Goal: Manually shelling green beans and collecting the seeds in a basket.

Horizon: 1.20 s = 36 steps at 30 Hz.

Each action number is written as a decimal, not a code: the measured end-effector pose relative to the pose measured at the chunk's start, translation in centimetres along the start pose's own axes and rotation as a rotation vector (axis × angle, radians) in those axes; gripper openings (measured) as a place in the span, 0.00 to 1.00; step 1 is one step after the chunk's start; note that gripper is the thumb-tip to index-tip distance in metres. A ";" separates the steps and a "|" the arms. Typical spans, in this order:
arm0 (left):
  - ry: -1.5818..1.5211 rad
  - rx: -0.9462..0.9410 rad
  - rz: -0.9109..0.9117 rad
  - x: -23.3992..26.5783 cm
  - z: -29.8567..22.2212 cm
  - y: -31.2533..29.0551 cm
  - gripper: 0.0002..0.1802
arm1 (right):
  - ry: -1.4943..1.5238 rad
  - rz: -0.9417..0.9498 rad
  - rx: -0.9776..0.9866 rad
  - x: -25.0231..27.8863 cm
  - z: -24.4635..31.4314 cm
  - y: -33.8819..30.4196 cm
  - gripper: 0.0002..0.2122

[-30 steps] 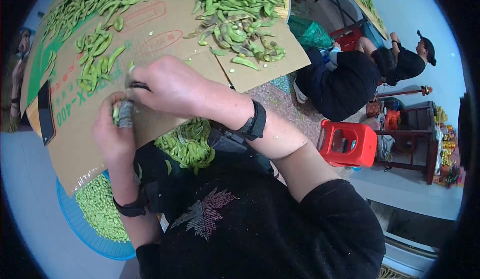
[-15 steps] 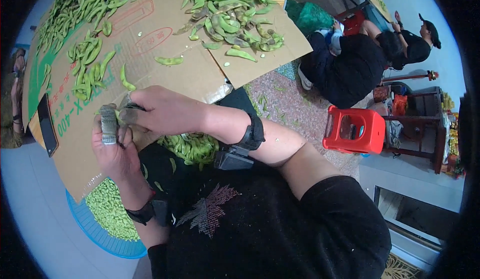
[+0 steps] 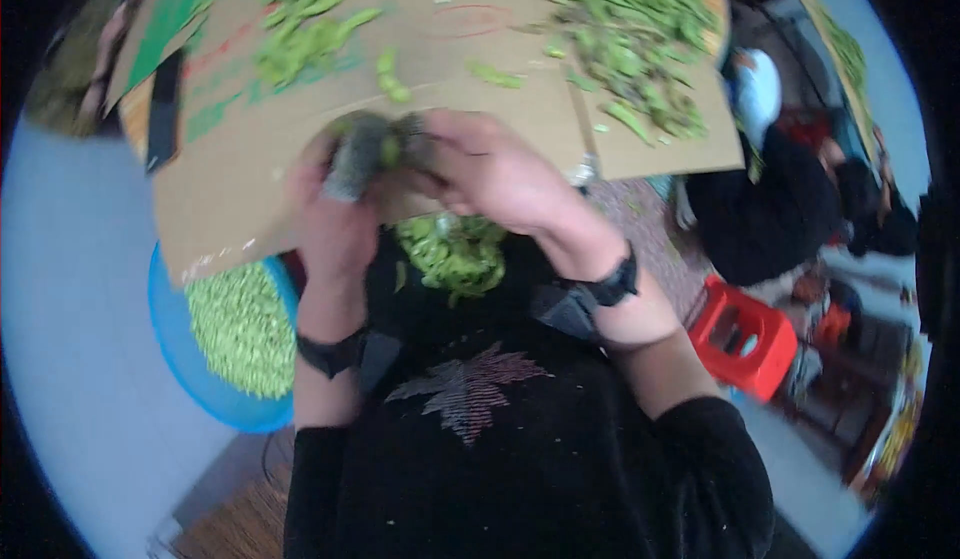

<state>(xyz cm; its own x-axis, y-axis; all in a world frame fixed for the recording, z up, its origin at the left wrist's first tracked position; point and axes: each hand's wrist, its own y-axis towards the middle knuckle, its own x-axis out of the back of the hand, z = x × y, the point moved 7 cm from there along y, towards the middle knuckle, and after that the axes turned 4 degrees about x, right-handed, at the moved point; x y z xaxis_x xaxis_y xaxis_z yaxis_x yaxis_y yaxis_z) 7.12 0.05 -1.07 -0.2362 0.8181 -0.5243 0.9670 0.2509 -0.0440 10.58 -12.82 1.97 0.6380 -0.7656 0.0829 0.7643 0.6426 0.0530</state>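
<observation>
My left hand (image 3: pixel 343 194), with a grey cover on a finger, is closed on a green bean pod (image 3: pixel 391 149) above the cardboard's near edge. Pressed close to the same pod are the pinched, dark-stained fingers of my right hand (image 3: pixel 490 171). Motion blur and the fingers hide most of the pod. Beyond my hands, a curved bean pod (image 3: pixel 390 77) and a second loose pod (image 3: pixel 495 76) lie on the cardboard (image 3: pixel 440 44). In my lap, below the hands, sits a heap of green pods (image 3: pixel 455 254).
A blue basin (image 3: pixel 170 334) of shelled green beans (image 3: pixel 240 329) stands at left. More pods lie in a small pile (image 3: pixel 310 34) and a large heap (image 3: pixel 640 19). A black phone (image 3: pixel 165 109) rests at the table's left. Rightward are a red stool (image 3: pixel 740 339) and people in black (image 3: pixel 770 209).
The view has turned and tilted, so the cardboard and pods appear higher and farther right. Both hands stay together at the pod, with the right forearm now angled more toward my body.
</observation>
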 end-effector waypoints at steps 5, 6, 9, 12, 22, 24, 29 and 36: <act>-0.157 0.185 0.210 -0.6 0.4 0.4 0.08 | 0.549 0.047 -0.286 -1.5 -1.8 -0.2 0.06; -0.115 0.181 0.196 -0.3 0.5 0.4 0.08 | 0.548 0.071 -0.290 -1.9 -1.9 -0.1 0.06; 0.280 -0.107 0.102 -1.7 -0.8 0.5 0.09 | -0.291 -0.163 0.090 0.6 -0.9 0.5 0.07; 0.527 -0.186 -0.002 -1.0 -0.5 0.6 0.11 | -0.413 -0.166 0.178 0.7 -0.8 0.5 0.05; 0.205 0.140 0.173 -1.6 0.1 0.2 0.17 | -0.032 -0.182 -0.113 2.0 -1.0 0.8 0.06; 0.670 -0.287 0.141 -2.9 -2.1 0.0 0.19 | -0.143 -0.336 0.083 3.3 1.0 1.0 0.12; 0.907 -0.313 0.200 -4.4 -2.2 -1.4 0.39 | -0.098 -0.216 0.086 2.1 0.1 2.0 0.16; 0.955 -0.575 0.210 -4.2 -3.4 -2.3 0.31 | 0.022 -0.295 -0.079 1.2 -1.0 0.7 0.08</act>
<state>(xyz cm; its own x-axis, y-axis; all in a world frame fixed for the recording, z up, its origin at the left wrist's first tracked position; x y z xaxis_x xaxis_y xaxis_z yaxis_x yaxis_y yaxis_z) 5.56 -2.19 4.18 -0.2889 0.8704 0.3988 0.8669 0.0610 0.4948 11.94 -13.33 1.13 0.3887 -0.9198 0.0534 0.9213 0.3889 -0.0066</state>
